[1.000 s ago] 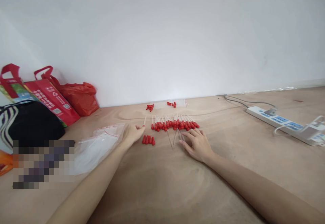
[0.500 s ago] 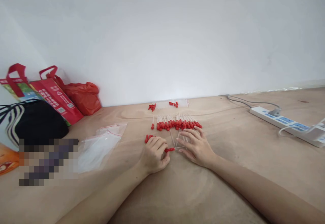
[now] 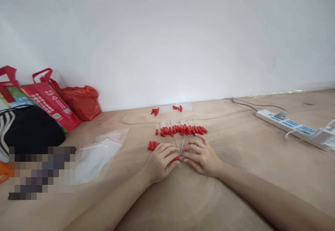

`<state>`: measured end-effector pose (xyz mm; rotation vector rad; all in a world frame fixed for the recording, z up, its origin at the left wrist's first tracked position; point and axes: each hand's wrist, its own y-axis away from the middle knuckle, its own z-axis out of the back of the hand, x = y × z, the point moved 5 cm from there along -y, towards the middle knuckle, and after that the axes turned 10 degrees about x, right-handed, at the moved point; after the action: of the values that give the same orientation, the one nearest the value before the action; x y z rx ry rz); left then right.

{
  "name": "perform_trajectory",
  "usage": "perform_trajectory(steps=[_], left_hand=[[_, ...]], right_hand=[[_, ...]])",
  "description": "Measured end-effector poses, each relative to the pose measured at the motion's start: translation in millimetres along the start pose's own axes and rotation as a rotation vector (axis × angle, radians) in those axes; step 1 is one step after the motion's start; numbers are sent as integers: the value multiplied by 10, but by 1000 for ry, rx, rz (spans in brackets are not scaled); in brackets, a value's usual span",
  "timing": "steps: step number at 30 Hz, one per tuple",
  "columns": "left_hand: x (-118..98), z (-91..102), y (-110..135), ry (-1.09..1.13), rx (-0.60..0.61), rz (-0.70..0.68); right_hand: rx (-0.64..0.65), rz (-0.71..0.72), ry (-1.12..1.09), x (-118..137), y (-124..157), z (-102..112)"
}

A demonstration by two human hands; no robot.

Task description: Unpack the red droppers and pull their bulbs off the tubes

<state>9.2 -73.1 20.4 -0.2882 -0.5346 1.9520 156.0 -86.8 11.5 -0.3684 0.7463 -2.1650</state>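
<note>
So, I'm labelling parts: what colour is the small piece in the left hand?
Red: the small piece in the left hand shows in the head view.

Well to the right of the right hand [image 3: 202,156] I see a white power strip [image 3: 298,129] with a grey plug [image 3: 281,115] in it; far off to the left of the left hand [image 3: 162,163], by the wall [image 3: 183,42], a red plastic bag [image 3: 82,102] slumps beside a printed carrier bag [image 3: 48,100], with a black, white-striped bag [image 3: 34,129] in front
</note>
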Motion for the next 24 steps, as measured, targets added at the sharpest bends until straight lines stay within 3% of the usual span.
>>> perform_trajectory(steps=[10,20,24], left_hand=[[-5,20,38,42,16,4],[-11,25,53,80,35,-9],[55,62,103,86,-18,41]], right_hand=[[-13,68,0,24,39,13],[-16,52,-29,17,54,40],[-29,-14,-23,-54,86,106]])
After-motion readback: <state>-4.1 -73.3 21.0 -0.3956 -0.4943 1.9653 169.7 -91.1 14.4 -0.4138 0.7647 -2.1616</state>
